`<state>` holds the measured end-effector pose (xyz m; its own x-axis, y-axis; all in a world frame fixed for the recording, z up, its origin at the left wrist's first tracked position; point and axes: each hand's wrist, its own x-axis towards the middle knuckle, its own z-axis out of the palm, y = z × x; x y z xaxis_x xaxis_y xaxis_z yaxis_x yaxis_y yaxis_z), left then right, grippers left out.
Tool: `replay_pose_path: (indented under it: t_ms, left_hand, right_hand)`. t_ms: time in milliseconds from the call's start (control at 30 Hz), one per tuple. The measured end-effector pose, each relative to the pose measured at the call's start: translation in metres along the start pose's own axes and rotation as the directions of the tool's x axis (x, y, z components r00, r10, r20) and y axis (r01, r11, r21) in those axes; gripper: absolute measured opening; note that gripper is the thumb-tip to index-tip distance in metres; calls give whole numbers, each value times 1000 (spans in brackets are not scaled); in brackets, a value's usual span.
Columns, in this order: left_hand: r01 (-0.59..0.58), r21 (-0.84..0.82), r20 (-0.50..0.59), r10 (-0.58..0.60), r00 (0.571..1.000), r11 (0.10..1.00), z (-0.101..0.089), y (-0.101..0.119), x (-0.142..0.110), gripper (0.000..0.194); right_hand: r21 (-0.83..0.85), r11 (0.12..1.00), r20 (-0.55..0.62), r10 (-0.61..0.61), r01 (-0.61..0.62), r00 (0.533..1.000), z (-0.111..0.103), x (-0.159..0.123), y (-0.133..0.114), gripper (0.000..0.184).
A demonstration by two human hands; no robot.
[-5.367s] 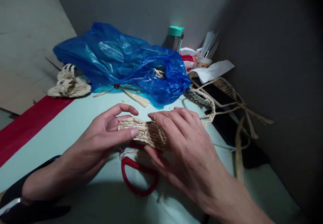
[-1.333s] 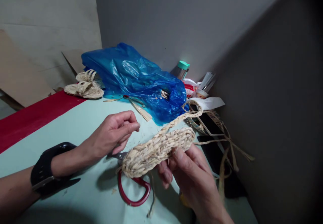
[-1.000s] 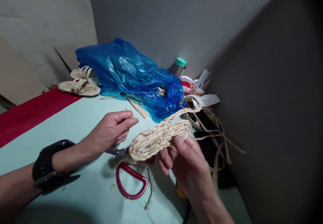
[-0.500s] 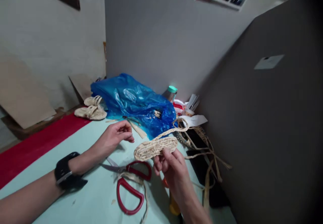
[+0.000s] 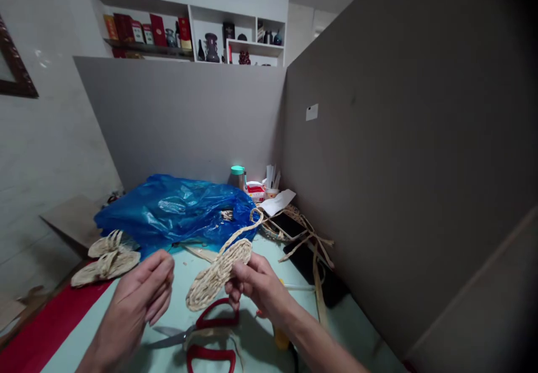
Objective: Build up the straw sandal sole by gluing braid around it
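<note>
My right hand [image 5: 264,289] grips a small sole of braided straw [image 5: 216,277] by its right edge, thumb on top. The sole is tilted, and a loose end of the braid [image 5: 239,231] runs up from it and curls at the tip. My left hand [image 5: 143,297] hovers to the left of the sole, apart from it, with fingers curled and thumb pressed against them. Whatever may be between those fingers is hidden. Below the sole, scissors [image 5: 212,354] with red handles lie spread on the table, with a thin straw strip across them.
A blue plastic bag [image 5: 168,210] lies at the back. Woven straw sandals [image 5: 107,263] sit at left. On the right are straw strips [image 5: 316,272], a dark phone [image 5: 288,224], a white paper [image 5: 277,202] and a yellow-handled tool [image 5: 281,336]. Grey partitions [image 5: 189,115] stand behind and right.
The view has tilted up and turned right, showing more shelf. My left hand has come nearer, its fingers curled tighter. The sole in my right hand has become more steeply tilted.
</note>
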<state>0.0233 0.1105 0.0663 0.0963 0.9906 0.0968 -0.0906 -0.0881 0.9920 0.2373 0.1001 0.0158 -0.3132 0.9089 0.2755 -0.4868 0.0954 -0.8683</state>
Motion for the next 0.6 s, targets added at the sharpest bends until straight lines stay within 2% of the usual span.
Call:
replay_pose_path:
  t_ms: [233,333,600]
  left_hand:
    - [0,-35,-9,0,1000,999,13,3,26,57]
    - [-6,-15,18,6,1000,1000,14,3,28,49]
    - [74,41,72,-77,994,996,3,-18,24,31]
  right_hand:
    - [-95,995,-31,38,-40,999,11,11,-25,36]
    - [-125,991,-49,39,-45,998,13,19,-33,38]
    - [-127,989,-48,66,-72,997,-4,31,-19,40]
